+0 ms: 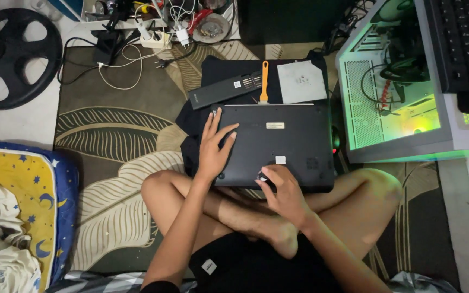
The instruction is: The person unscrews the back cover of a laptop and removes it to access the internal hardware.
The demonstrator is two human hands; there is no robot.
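Right hand pinched a small tool at the upturned laptop's near edge; left hand lay flat, open, on its left side

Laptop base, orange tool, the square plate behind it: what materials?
Laptop base: matte black, probably plastic, though coated metal can't be ruled out; dull, no glare. Orange pry tool: likely plastic, given its solid bright colour. Square plate: pale grey, flat and thin, probably sheet metal or plastic; unclear.
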